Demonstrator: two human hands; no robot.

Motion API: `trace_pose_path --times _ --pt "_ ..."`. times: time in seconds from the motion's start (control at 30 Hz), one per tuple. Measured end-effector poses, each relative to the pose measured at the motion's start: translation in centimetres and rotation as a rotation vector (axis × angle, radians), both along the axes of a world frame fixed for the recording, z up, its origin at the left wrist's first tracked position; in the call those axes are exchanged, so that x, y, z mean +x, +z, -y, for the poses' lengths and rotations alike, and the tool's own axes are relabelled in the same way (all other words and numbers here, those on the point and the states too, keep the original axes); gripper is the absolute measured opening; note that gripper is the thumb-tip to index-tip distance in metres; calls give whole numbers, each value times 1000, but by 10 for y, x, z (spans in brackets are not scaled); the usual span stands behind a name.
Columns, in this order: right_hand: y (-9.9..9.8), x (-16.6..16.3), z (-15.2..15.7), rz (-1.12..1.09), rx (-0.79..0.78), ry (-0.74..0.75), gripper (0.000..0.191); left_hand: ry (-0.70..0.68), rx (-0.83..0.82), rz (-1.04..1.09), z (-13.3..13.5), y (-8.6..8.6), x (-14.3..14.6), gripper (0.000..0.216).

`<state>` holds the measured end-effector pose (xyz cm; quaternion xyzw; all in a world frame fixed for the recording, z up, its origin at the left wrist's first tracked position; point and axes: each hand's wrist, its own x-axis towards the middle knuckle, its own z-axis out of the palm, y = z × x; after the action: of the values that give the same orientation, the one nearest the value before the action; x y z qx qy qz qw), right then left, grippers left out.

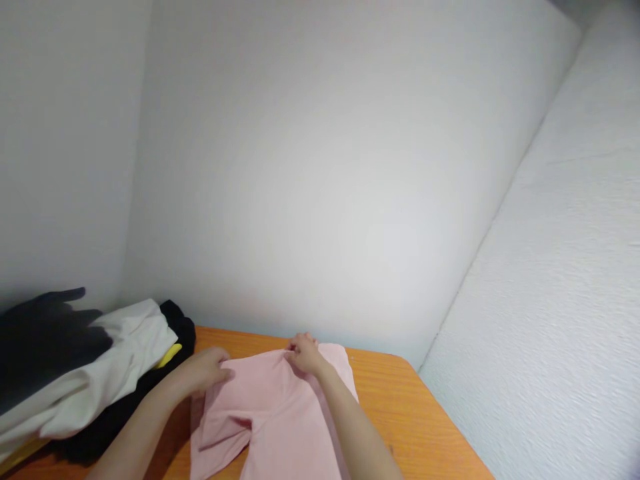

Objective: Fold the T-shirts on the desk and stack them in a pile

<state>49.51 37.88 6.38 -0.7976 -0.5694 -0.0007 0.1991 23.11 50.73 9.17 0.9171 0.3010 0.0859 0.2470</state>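
A pink garment (295,427) lies partly spread on the wooden table, with folds at its lower left; whether it is a shirt or trousers I cannot tell. My left hand (211,369) is closed on its upper left corner, thumb on top of the cloth. At the far edge, my right hand (304,355) pinches the fabric with bent fingers, and creases run from that spot. Part of the pink cloth extends to the right, beyond my right wrist. The bottom of the garment runs out of view.
Left of my left arm is a heap of clothes: a white garment (85,400), black cloth (177,327), a dark piece (45,350) and a bit of yellow (169,356). The orange-brown table (400,413) meets white walls (325,167) behind and at right.
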Motion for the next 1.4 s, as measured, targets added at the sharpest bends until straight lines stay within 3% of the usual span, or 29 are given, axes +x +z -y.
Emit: trace_pose_path --times 0.07,0.17,0.27,0.4,0.53,0.6,0.73,0.83,0.9,1.0,1.13,1.23,1.4 --pt "4 6 -6 -20 21 -15 17 -20 2 32 -2 8 -4 26" --pt "1 5 -18 -39 27 -5 17 55 77 17 -8 9 -11 27" --pt "-13 -6 -27 -28 17 -13 17 157 146 -74 -15 -6 -14 17" --pt "-31 -17 -24 28 59 -66 29 153 205 -128 -23 -34 -11 15" --pt "-29 -17 -13 114 80 -65 35 146 56 -164 -32 -46 -8 27" --pt "-21 -14 -5 148 90 -53 35 122 -8 -125 -35 -40 -7 28" --pt "-1 -4 9 197 153 -96 37 47 -26 166 -34 -9 -7 39" --pt "9 0 10 245 165 -118 39 128 42 202 -30 2 -5 48" --pt "10 -3 8 273 131 -87 33 234 116 112 -28 -7 -3 50" --pt "6 -14 10 303 89 -80 25 295 141 9 -29 -35 -1 50" --pt "-6 -19 35 298 75 -235 26 297 63 24 -37 -59 -3 48" --pt "-20 -8 67 268 19 -302 38 285 38 59 -40 -55 -4 49" --pt "-39 17 104 156 -203 -294 67 226 -49 130 -41 -49 -3 48"
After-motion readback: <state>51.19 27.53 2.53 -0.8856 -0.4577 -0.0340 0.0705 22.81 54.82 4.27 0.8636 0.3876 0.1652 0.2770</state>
